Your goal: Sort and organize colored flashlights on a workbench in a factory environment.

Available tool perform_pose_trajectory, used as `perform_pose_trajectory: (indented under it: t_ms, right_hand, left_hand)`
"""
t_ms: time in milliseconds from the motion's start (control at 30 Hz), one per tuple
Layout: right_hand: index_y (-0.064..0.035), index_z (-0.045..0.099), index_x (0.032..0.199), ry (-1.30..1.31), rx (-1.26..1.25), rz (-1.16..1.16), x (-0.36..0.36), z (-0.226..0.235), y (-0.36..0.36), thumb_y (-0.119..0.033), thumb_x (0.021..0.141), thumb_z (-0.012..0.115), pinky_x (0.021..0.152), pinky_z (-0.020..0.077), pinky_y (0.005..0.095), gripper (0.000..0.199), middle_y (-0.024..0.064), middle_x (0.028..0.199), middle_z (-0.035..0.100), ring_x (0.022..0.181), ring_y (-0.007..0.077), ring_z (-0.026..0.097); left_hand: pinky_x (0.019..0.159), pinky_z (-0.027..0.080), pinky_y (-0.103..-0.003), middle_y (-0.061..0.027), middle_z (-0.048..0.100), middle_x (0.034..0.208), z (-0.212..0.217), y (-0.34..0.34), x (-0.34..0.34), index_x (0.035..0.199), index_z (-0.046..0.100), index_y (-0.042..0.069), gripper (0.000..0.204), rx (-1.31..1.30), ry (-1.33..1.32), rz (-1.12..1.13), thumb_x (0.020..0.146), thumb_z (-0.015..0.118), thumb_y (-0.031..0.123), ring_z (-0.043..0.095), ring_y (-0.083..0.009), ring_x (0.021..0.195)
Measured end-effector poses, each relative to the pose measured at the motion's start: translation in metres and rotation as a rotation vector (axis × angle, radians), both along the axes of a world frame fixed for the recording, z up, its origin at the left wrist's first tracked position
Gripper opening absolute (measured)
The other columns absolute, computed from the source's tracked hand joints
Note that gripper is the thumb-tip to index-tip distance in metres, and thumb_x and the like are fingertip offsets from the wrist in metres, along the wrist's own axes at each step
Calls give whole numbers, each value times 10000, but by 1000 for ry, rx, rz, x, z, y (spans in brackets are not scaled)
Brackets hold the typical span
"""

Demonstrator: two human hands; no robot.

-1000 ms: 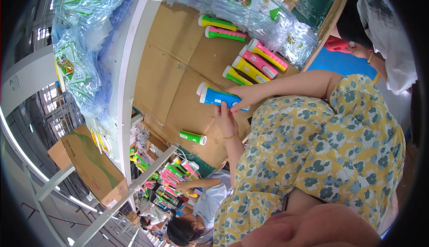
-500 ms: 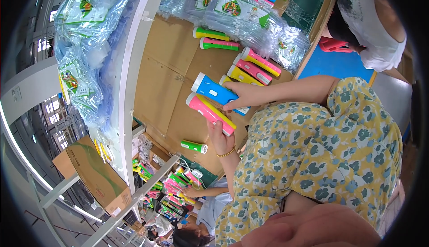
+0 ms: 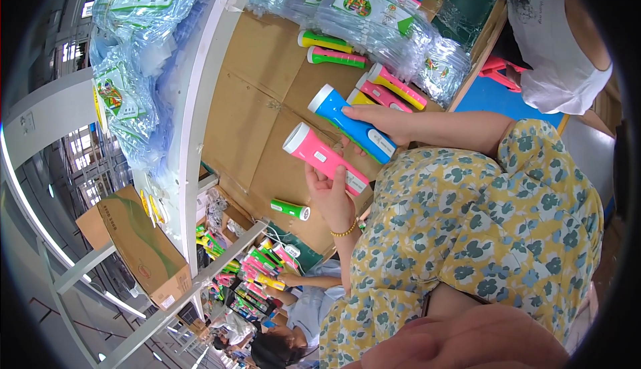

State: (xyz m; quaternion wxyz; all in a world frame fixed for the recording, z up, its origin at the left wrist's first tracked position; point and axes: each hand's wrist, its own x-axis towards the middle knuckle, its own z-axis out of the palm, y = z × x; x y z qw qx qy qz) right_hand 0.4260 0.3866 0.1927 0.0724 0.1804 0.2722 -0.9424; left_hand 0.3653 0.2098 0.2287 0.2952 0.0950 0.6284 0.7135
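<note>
The table (image 3: 247, 115), covered in brown cardboard, fills the centre of the frame, with a white post (image 3: 203, 75) up its left side. The person's dress (image 3: 481, 215), yellow with grey-green flowers, takes the right and lower right. Bags (image 3: 130, 49) of clear plastic hang heaped at upper left; a second stack (image 3: 377, 19) crosses the top centre. A co-worker (image 3: 307, 309) in pale blue shows at lower centre, a carton (image 3: 143, 245) at lower left.

In the middle of the frame, the right hand (image 3: 384, 122) is wrapped around the blue torch (image 3: 350, 127), thumb over the top, fingertips beneath. Lower and to its left, the left hand (image 3: 334, 203) grips the pink torch (image 3: 332, 162) near its tail, between thumb and fingers. The torches slant alongside each other, apart, heads toward upper left. A green torch (image 3: 290, 209) lies left of the left hand, near the table's edge.

White-and-green cards with a coloured picture show on the bags; the carton bears a green band and small red mark. Each held torch has a pale label by its tail, its dark print too small to read. Both flare to white-rimmed heads; the blue one has a green underside. A beaded bracelet (image 3: 344, 229) circles the left wrist.
</note>
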Motion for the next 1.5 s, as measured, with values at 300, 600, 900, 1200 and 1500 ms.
perform_pose_trajectory:
  t_ms: [300,600,900,1200,1500]
  right_hand:
    - [-33,486,1070,48,-24,-49,3,-6,5,-411,900,514,654,522,292,415,95,929,600,754,161,608]
    - [-14,452,1134,28,-59,-42,5,-16,-3,-371,909,511,646,529,305,427,100,931,595,784,180,615]
    - [-15,465,1135,6,-158,5,1,-31,-2,-336,889,564,709,536,314,417,109,993,596,853,182,611]
    - [-12,463,1109,-62,-24,12,-2,-19,-6,-415,907,506,658,536,284,453,99,954,602,747,150,606]
    - [-23,503,996,-56,155,25,-3,-10,-8,-422,932,450,627,515,256,407,69,884,600,723,124,595]
  left_hand:
    - [781,511,-349,-125,531,1181,0,2,5,1270,382,31,375,52,-112,-25,934,455,179,586,-243,965]
    - [681,495,-406,-95,570,1034,-14,3,-1,1231,407,127,452,131,-528,62,942,368,472,596,-252,807]
    - [693,495,-376,-75,566,1022,-26,3,-9,1225,418,134,437,128,-558,115,939,388,464,579,-224,817]
    - [737,465,-325,-48,551,995,-27,1,-11,1214,428,97,408,254,-570,97,954,390,408,550,-172,829]
    - [687,453,-248,-28,546,958,-31,2,-12,1214,428,98,449,441,-714,31,929,430,445,530,-124,770]
